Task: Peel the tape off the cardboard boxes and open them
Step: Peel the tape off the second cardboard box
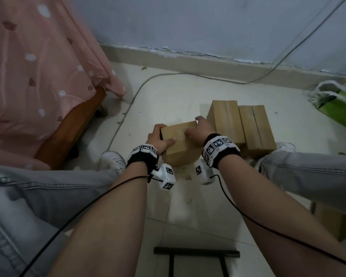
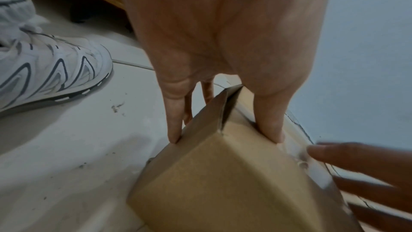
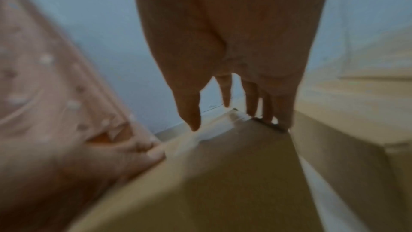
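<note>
1. From the head view I have the cardboard box (image 1: 180,142) on the floor (image 1: 168,92) between my feet, just below centre frame. Two more boxes (image 1: 242,124) stand side by side at its 2 o'clock, just beside it.

2. My left hand (image 1: 160,139) grips the box at its 9 o'clock end: the thumb lies along the top face, and the left wrist view shows the fingers (image 2: 174,126) pressed against the end, where a flap edge stands slightly ajar.

3. My right hand (image 1: 200,128) reaches over the top toward the far corner at 1 o'clock. Its fingers (image 3: 252,101) look fairly straight, touching the far edge; that view is blurred, so I cannot tell if they pinch any tape.

4. I judge the step in hand as steadying this box and searching for a tape end; a glossy strip near the far edge may be tape.

5. Next I need a fingernail under that end, then a steady pull along the seam while my left hand holds the box down.
</note>
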Tool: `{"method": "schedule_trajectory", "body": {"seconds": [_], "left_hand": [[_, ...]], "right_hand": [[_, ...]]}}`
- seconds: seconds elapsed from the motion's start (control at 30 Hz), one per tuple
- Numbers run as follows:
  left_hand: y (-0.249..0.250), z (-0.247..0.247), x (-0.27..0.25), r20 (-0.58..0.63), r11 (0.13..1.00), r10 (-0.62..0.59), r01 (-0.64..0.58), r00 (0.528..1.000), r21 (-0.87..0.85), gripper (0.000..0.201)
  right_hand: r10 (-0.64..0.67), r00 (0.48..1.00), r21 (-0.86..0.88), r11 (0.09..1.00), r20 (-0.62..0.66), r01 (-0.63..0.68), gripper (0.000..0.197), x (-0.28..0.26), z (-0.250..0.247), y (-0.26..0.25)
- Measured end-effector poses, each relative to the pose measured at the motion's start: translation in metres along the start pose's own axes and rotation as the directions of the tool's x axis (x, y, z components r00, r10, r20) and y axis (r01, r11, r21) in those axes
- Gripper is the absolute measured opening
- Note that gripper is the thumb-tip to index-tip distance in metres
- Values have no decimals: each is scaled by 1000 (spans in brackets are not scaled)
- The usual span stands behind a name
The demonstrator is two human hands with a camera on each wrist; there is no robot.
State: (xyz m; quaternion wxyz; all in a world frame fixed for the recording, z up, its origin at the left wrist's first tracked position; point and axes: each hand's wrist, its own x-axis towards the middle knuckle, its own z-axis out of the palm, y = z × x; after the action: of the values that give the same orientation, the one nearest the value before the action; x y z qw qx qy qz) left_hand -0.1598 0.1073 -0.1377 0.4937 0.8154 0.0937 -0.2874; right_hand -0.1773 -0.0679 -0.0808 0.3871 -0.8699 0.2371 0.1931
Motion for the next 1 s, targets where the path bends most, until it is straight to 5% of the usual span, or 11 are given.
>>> {"method": "schedule_trajectory", "body": {"seconds": [0.13, 1.0], "left_hand": [[0, 0, 1, 10, 999, -5, 6, 1000, -43, 68], [0, -1, 7, 21, 998, 26, -27, 999, 55, 62]], "right_hand": [[-225, 974, -125, 967, 5, 224, 66, -3, 7, 3], [-238, 969, -535, 811, 68, 237, 62, 11, 30, -2]]}}
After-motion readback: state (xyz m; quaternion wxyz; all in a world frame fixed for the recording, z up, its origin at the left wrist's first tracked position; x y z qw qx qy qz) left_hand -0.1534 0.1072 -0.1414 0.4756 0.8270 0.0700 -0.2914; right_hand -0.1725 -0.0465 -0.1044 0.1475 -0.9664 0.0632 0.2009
